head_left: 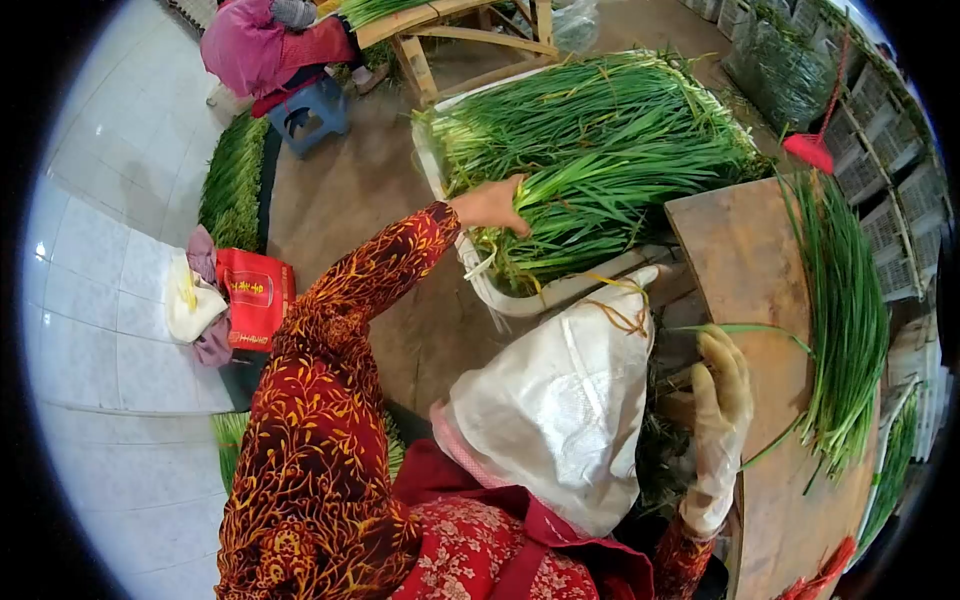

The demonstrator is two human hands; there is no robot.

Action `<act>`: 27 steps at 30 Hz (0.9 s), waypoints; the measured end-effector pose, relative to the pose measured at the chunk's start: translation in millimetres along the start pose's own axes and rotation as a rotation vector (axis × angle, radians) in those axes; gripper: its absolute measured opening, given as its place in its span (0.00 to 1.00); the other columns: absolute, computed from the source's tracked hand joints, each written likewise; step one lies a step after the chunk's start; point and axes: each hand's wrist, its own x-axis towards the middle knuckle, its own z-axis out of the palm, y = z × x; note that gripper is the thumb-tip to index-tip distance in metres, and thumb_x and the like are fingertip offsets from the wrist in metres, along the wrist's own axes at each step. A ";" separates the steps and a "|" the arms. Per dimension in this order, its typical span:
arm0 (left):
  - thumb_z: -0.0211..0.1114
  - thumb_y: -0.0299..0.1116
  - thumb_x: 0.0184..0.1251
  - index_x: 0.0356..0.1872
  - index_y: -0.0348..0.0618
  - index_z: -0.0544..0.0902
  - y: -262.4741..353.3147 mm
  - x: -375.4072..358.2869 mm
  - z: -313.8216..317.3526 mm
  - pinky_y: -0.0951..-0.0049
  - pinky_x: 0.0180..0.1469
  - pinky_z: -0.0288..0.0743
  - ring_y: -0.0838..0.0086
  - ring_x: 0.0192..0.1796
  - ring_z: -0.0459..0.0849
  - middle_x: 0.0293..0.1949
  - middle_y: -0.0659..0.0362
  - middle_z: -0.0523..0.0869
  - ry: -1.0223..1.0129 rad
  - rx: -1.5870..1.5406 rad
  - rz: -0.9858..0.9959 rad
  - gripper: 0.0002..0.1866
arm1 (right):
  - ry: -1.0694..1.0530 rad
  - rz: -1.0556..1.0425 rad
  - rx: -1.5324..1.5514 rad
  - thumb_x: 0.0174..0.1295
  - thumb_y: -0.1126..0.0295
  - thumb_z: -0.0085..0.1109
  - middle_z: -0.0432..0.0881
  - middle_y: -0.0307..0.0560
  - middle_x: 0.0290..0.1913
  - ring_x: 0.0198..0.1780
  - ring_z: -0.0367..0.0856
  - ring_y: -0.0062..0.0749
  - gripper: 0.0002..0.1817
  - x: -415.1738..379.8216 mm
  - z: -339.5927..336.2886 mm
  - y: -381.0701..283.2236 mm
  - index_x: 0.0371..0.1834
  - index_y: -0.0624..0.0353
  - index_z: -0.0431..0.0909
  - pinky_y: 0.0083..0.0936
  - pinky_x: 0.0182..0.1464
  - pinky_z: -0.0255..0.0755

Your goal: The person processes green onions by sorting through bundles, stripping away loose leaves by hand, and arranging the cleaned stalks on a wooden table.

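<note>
My bare left hand reaches out to a white tub piled with long green garlic chives. Its fingers close round the pale ends of a bunch of garlic chives at the tub's near left side. My right hand, in a pale thin glove, is raised beside the wooden board, fingers apart and curved, with nothing seen in it. Right of that hand, a loose heap of garlic chives lies across the wooden board. One stray leaf runs behind the gloved fingers.
A white woven sack covers my lap. At the upper left a person in pink sits on a blue stool near a wooden table. A red bag stands by the tiled wall; baskets line the right.
</note>
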 end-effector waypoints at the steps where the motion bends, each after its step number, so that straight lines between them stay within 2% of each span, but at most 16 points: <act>1: 0.71 0.46 0.36 0.63 0.27 0.53 -4.4 2.4 3.4 0.68 0.52 0.70 0.55 0.50 0.75 0.50 0.36 0.73 -0.006 -0.003 -0.005 0.53 | -0.051 -0.002 0.026 0.56 0.76 0.54 0.74 0.51 0.52 0.56 0.70 0.36 0.14 10.4 13.1 -5.8 0.47 0.64 0.74 0.27 0.59 0.61; 3: 0.71 0.45 0.36 0.63 0.28 0.53 -19.0 12.9 9.5 0.68 0.52 0.70 0.55 0.51 0.75 0.51 0.36 0.73 0.051 0.022 0.015 0.53 | -0.218 -0.112 -0.104 0.60 0.70 0.48 0.75 0.49 0.51 0.53 0.73 0.33 0.12 35.7 44.7 -13.0 0.44 0.62 0.77 0.27 0.55 0.65; 5: 0.71 0.45 0.36 0.63 0.29 0.54 -25.8 18.5 10.5 0.68 0.52 0.70 0.55 0.51 0.76 0.50 0.36 0.74 0.069 0.016 0.054 0.53 | -0.415 -0.229 -0.390 0.58 0.65 0.49 0.79 0.52 0.44 0.46 0.77 0.39 0.14 64.8 79.4 -14.7 0.43 0.61 0.76 0.28 0.50 0.68; 7: 0.72 0.43 0.40 0.64 0.37 0.55 -20.2 16.4 4.9 0.70 0.53 0.68 0.63 0.51 0.76 0.49 0.47 0.77 0.013 0.011 -0.022 0.49 | -0.541 -0.533 -0.707 0.58 0.60 0.46 0.81 0.46 0.37 0.41 0.79 0.38 0.15 94.2 129.1 26.9 0.38 0.54 0.80 0.30 0.41 0.70; 9: 0.72 0.43 0.40 0.64 0.36 0.54 -22.4 19.0 4.4 0.71 0.54 0.68 0.62 0.51 0.76 0.50 0.45 0.76 0.003 -0.011 -0.015 0.50 | -0.791 -0.225 -0.961 0.58 0.59 0.46 0.82 0.42 0.31 0.37 0.81 0.36 0.14 116.7 167.7 20.0 0.33 0.48 0.83 0.32 0.36 0.69; 11: 0.72 0.43 0.40 0.64 0.33 0.54 -25.4 20.8 5.0 0.73 0.54 0.68 0.62 0.51 0.76 0.50 0.44 0.76 0.001 0.029 -0.052 0.50 | -0.922 -0.309 -1.064 0.59 0.57 0.45 0.83 0.41 0.28 0.34 0.82 0.35 0.15 122.7 196.7 48.0 0.30 0.48 0.84 0.32 0.34 0.69; 13: 0.73 0.42 0.39 0.64 0.32 0.54 -29.7 24.5 3.9 0.73 0.53 0.68 0.63 0.49 0.76 0.50 0.44 0.76 -0.010 0.002 -0.058 0.51 | -0.928 -0.206 -1.018 0.59 0.56 0.44 0.84 0.42 0.35 0.39 0.82 0.36 0.17 122.1 207.2 62.6 0.34 0.50 0.83 0.32 0.36 0.68; 14: 0.73 0.42 0.39 0.63 0.32 0.55 -31.2 25.4 3.3 0.73 0.53 0.68 0.64 0.49 0.76 0.49 0.45 0.76 -0.013 -0.035 -0.033 0.50 | -0.909 -0.169 -1.002 0.59 0.56 0.43 0.83 0.44 0.39 0.43 0.81 0.39 0.18 121.1 210.7 63.4 0.37 0.50 0.83 0.34 0.41 0.70; 15: 0.73 0.41 0.38 0.62 0.32 0.57 -32.7 24.5 4.4 0.73 0.52 0.69 0.65 0.48 0.76 0.49 0.45 0.76 -0.021 -0.074 -0.007 0.49 | -0.920 -0.167 -1.001 0.59 0.56 0.43 0.83 0.44 0.39 0.43 0.81 0.39 0.18 124.9 216.3 63.7 0.37 0.50 0.83 0.34 0.41 0.70; 17: 0.74 0.41 0.38 0.60 0.33 0.60 -50.5 35.5 14.6 0.72 0.51 0.69 0.67 0.47 0.76 0.47 0.48 0.78 -0.013 -0.086 0.032 0.46 | -1.084 0.029 -0.933 0.61 0.56 0.40 0.80 0.51 0.43 0.46 0.78 0.43 0.20 134.7 225.0 67.2 0.41 0.57 0.79 0.33 0.49 0.70; 19: 0.74 0.40 0.37 0.58 0.34 0.62 -40.5 29.2 11.5 0.72 0.50 0.69 0.69 0.47 0.76 0.45 0.49 0.79 -0.036 -0.158 -0.009 0.44 | -1.070 -0.036 -0.873 0.59 0.59 0.44 0.80 0.54 0.41 0.46 0.78 0.44 0.18 136.8 227.7 88.2 0.41 0.58 0.79 0.33 0.48 0.70; 22: 0.73 0.37 0.38 0.57 0.37 0.65 -24.4 19.0 8.5 0.73 0.50 0.69 0.70 0.46 0.76 0.45 0.52 0.79 -0.059 -0.248 0.027 0.41 | -0.934 -0.383 -0.854 0.49 0.73 0.55 0.82 0.50 0.38 0.46 0.79 0.42 0.10 138.8 213.1 86.4 0.36 0.57 0.80 0.33 0.43 0.73; 23: 0.72 0.36 0.39 0.56 0.38 0.66 -22.4 17.1 10.1 0.73 0.49 0.69 0.71 0.46 0.76 0.45 0.53 0.79 -0.089 -0.327 0.061 0.38 | -0.930 -0.386 -0.860 0.49 0.73 0.55 0.82 0.50 0.38 0.46 0.79 0.42 0.10 140.7 219.0 100.2 0.36 0.57 0.80 0.33 0.43 0.73; 24: 0.70 0.32 0.41 0.55 0.40 0.68 -21.2 16.5 14.1 0.74 0.50 0.68 0.72 0.46 0.75 0.45 0.55 0.79 -0.063 -0.329 0.090 0.35 | -0.809 -0.172 -0.581 0.44 0.76 0.57 0.81 0.52 0.36 0.45 0.79 0.43 0.11 142.5 233.3 126.8 0.33 0.57 0.80 0.33 0.42 0.74; 27: 0.68 0.31 0.41 0.56 0.41 0.67 -20.6 20.1 16.2 0.74 0.50 0.67 0.73 0.46 0.74 0.44 0.55 0.79 -0.133 -0.374 0.111 0.34 | -0.597 -0.028 -0.241 0.38 0.78 0.60 0.79 0.55 0.34 0.42 0.79 0.46 0.13 136.1 239.0 149.6 0.31 0.58 0.78 0.34 0.39 0.74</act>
